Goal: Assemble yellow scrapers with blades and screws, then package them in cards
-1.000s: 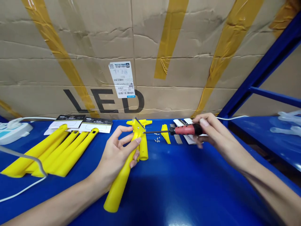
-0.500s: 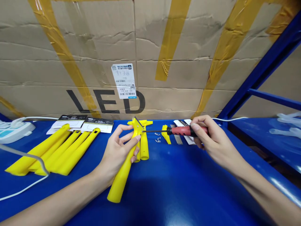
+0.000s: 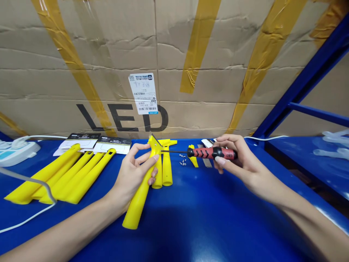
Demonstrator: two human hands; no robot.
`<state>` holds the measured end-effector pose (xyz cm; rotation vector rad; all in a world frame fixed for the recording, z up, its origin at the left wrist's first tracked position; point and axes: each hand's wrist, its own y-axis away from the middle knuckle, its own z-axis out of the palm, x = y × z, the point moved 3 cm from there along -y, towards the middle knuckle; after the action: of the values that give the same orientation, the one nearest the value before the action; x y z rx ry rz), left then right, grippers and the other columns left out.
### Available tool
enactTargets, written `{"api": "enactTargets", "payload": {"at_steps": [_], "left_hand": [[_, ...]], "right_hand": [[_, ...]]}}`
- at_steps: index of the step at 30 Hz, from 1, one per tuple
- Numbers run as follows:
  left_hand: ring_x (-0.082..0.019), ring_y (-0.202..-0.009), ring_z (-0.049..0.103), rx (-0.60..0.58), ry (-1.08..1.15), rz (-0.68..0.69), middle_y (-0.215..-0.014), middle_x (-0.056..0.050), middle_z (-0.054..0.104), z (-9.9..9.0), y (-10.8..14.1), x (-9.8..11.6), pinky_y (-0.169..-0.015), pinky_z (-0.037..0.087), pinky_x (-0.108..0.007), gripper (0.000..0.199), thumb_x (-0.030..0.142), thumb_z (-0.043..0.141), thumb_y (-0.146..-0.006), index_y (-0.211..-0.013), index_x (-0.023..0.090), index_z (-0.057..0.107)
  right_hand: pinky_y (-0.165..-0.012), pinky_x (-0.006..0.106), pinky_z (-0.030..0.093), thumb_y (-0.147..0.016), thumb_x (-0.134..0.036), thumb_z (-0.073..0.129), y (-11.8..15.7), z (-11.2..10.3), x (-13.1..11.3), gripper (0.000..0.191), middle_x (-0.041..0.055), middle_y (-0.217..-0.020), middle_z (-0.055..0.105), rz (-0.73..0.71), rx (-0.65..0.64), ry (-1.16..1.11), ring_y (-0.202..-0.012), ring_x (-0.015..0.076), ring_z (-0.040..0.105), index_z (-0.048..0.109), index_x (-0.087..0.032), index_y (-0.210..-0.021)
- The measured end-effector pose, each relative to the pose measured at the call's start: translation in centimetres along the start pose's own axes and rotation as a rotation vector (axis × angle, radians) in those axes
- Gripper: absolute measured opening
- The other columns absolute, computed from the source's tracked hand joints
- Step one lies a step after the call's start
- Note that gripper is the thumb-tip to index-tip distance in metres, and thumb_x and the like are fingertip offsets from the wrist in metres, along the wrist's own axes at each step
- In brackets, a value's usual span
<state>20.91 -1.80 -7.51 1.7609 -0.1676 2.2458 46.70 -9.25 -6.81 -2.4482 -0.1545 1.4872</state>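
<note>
Basically, carton (image 3: 174,47) stands upright behind the desk (image 3: 207,214), sealed w/ several yellow tape strips & marked LED; contents hidden. Scraper (image 3: 139,200) is held above the desk, a bit left of centre, long axis diag.: head w/ blade up & away to the right, butt down & toward the person. Driver (image 3: 203,153) is nearly level, shaft pointing left, tip at scraper's head; can't tell if it's seated in a screw. L hand (image 3: 136,169) is wrapped round scraper's neck; R hand (image 3: 241,160) grips driver's handle. Counts: 1 scraper held, 1 driver, 2 more handles (image 3: 167,171) just behind L hand, 1 small yellow piece (image 3: 194,161), approx. 5 screws (image 3: 184,163) loose (too tiny for an exact no.), 1 grey strip (image 3: 207,162) visible past driver. Far left: at least 4 tubes (image 3: 88,178) side by side, w/ 2 cards (image 3: 113,145) at their far ends.
</note>
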Motion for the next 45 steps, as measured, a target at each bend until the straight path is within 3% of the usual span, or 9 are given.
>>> {"api": "enactTargets", "payload": {"at_steps": [7,11,15,20,25,29,34,40,45], "left_hand": [[-0.008,-0.044,0.049,-0.001,-0.003,0.037,-0.06,0.009,0.057,-0.1,-0.1,0.1,-0.037,0.041,-0.015,0.05,0.028,0.086,-0.072,-0.104,0.025,0.047],[-0.007,-0.043,0.048,-0.005,0.011,0.032,-0.06,0.009,0.057,0.0,-0.1,0.0,-0.037,0.041,-0.015,0.051,0.027,0.086,-0.072,-0.104,0.025,0.047],[-0.007,-0.043,0.048,0.008,0.009,0.025,-0.059,0.009,0.057,0.0,0.0,-0.1,-0.036,0.04,-0.015,0.05,0.027,0.086,-0.072,-0.104,0.025,0.047],[-0.007,-0.044,0.049,-0.003,0.008,0.044,-0.061,0.008,0.059,0.0,-0.1,0.0,-0.036,0.04,-0.014,0.05,0.027,0.087,-0.072,-0.103,0.025,0.048],[-0.007,-0.043,0.049,0.016,0.006,0.027,-0.061,0.008,0.059,-0.1,-0.2,0.1,-0.036,0.041,-0.015,0.051,0.028,0.087,-0.07,-0.104,0.025,0.048],[-0.007,-0.043,0.049,0.015,0.002,0.031,-0.063,0.007,0.061,-0.1,-0.2,0.0,-0.036,0.04,-0.014,0.051,0.028,0.087,-0.071,-0.104,0.025,0.049],[-0.006,-0.041,0.048,0.02,0.006,0.033,-0.069,0.005,0.066,-0.1,-0.3,0.2,-0.036,0.041,-0.015,0.053,0.027,0.088,-0.07,-0.104,0.025,0.048],[-0.007,-0.043,0.049,-0.001,0.001,0.044,-0.062,0.007,0.059,0.1,0.0,0.3,-0.036,0.041,-0.015,0.051,0.028,0.087,-0.071,-0.104,0.025,0.048],[-0.008,-0.044,0.049,0.021,-0.011,0.045,-0.062,0.008,0.058,0.1,0.0,0.4,-0.036,0.041,-0.016,0.053,0.029,0.088,-0.069,-0.104,0.025,0.048]], "right_hand": [[-0.073,0.035,0.055,-0.098,-0.05,0.057,-0.3,0.1,0.0,0.043,0.0035,-0.104,0.062,-0.012,-0.016,-0.057,-0.077,0.0176,0.063,0.04,-0.032,-0.133],[-0.059,0.031,0.05,-0.1,-0.053,0.049,-0.2,-0.2,0.2,0.032,-0.0004,-0.082,0.058,0.018,0.072,-0.022,-0.063,0.0161,0.056,0.044,-0.03,-0.123],[-0.074,0.035,0.056,-0.097,-0.051,0.057,-0.1,-0.2,0.0,0.044,0.0053,-0.12,0.058,0.004,0.002,-0.092,-0.08,0.0173,0.065,0.041,-0.034,-0.135],[-0.061,0.031,0.051,-0.1,-0.051,0.05,-0.1,-0.5,0.0,0.032,-0.0012,-0.08,0.056,0.027,0.051,-0.01,-0.065,0.0169,0.056,0.043,-0.033,-0.126],[-0.075,0.036,0.056,-0.095,-0.048,0.061,-0.1,0.0,-0.1,0.049,0.0048,-0.122,0.056,0.011,-0.038,-0.081,-0.081,0.017,0.064,0.04,-0.037,-0.138],[-0.059,0.03,0.049,-0.1,-0.052,0.05,-0.1,0.0,0.0,0.033,-0.0019,-0.08,0.056,0.058,0.039,-0.04,-0.063,0.015,0.054,0.042,-0.032,-0.126],[-0.06,0.03,0.05,-0.097,-0.049,0.058,-0.1,0.2,-0.2,0.043,0.0032,-0.108,0.059,0.068,-0.057,-0.231,-0.07,0.0134,0.055,0.04,-0.033,-0.133],[-0.043,0.023,0.034,-0.098,-0.058,0.051,-0.3,0.2,0.2,0.033,-0.0061,-0.067,0.047,0.125,0.134,-0.118,-0.049,0.0108,0.042,0.046,-0.03,-0.116],[-0.055,0.026,0.046,-0.092,-0.046,0.066,-0.4,0.5,-0.5,0.037,0.0004,-0.098,0.057,0.125,0.081,-0.347,-0.065,0.0112,0.053,0.049,-0.029,-0.121]]}}
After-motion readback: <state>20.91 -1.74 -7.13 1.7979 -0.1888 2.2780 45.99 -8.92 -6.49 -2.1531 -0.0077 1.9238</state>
